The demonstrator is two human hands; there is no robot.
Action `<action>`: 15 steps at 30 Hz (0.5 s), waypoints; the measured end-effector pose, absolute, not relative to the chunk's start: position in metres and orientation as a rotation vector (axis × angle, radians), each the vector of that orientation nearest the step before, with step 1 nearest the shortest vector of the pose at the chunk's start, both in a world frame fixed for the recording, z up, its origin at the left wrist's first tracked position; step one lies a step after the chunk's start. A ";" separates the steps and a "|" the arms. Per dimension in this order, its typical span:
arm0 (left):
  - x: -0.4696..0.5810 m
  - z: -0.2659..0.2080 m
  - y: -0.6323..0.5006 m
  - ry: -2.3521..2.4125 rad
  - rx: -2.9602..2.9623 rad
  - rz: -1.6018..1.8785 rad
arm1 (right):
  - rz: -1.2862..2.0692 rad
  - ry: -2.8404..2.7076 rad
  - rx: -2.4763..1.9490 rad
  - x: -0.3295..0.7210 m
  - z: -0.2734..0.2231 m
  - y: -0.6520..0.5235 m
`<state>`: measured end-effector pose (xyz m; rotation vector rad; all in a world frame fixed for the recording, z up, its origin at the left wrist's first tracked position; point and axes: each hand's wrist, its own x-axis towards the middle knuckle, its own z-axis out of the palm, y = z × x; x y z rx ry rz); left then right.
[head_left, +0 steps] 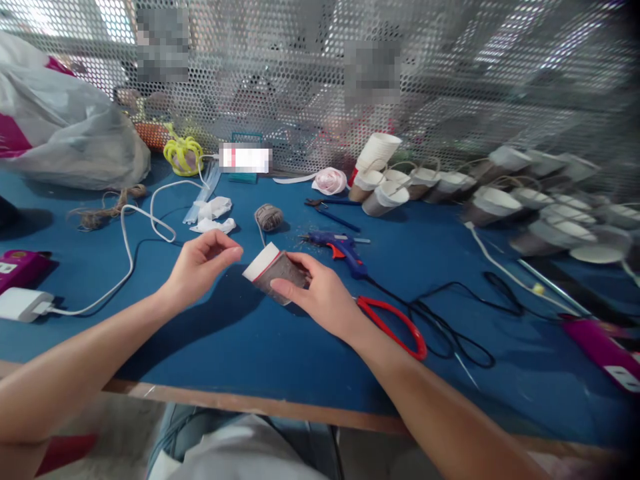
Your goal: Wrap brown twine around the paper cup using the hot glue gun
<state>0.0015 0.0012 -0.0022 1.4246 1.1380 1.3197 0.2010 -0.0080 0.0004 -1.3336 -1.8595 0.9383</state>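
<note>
My right hand [320, 288] grips a small paper cup [280, 272] tipped on its side, its white rim and a red line facing left. Grey yarn seems to cover the cup's lower part. Just left of the rim, my left hand [207, 261] is closed in a pinch, thumb against fingers; whatever lies between them is too small to make out. Behind the cup sits a ball of grey yarn [269, 218], with a strand running down toward the cup. A blue glue gun [345, 248] with a red trigger lies to the right.
Red-handled scissors [393, 327] lie by my right forearm. Blue-handled pliers [333, 210] are behind the glue gun. Wrapped cups with handles [385, 198] crowd the back right. A white cable [131, 253], white scraps [215, 217] and a plastic bag [75, 120] occupy the left.
</note>
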 end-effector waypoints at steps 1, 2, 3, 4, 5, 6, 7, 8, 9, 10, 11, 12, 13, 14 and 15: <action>0.001 -0.001 0.002 1.154 1.398 1.334 | 0.974 -1.848 -1.330 0.201 0.001 -0.008; 0.001 0.000 0.001 1.152 1.387 1.318 | 1.003 -1.837 -1.328 0.201 0.001 -0.008; 0.001 0.000 0.001 1.145 1.388 1.288 | 1.027 -1.827 -1.326 0.201 0.001 -0.008; 0.002 0.001 0.000 1.141 1.393 1.254 | 1.046 -1.816 -1.326 0.201 0.001 -0.007; 0.003 0.001 -0.001 1.138 1.399 1.223 | 1.060 -1.806 -1.330 0.201 0.001 -0.007; 0.003 0.001 -0.001 1.135 1.404 1.201 | 1.070 -1.796 -1.335 0.201 0.001 -0.007; 0.004 0.001 -0.002 1.133 1.406 1.188 | 1.077 -1.789 -1.342 0.201 0.001 -0.007; 0.004 0.000 -0.002 1.131 1.404 1.183 | 1.084 -1.785 -1.347 0.201 0.001 -0.007; 0.005 0.000 -0.002 1.127 1.400 1.183 | 1.093 -1.782 -1.350 0.201 0.001 -0.007; 0.005 0.000 -0.002 1.122 1.395 1.183 | 1.100 -1.781 -1.350 0.201 0.001 -0.007; 0.004 -0.001 -0.002 1.117 1.392 1.182 | 1.106 -1.780 -1.349 0.201 0.002 -0.007; 0.004 -0.001 -0.001 1.113 1.390 1.184 | 1.110 -1.778 -1.349 0.201 0.002 -0.007; 0.004 -0.001 -0.001 1.110 1.389 1.188 | 1.113 -1.775 -1.349 0.201 0.003 -0.008; 0.003 -0.002 0.000 1.113 1.390 1.195 | 1.115 -1.772 -1.347 0.201 0.004 -0.008; 0.003 -0.002 0.001 1.122 1.392 1.201 | 1.116 -1.770 -1.345 0.201 0.004 -0.008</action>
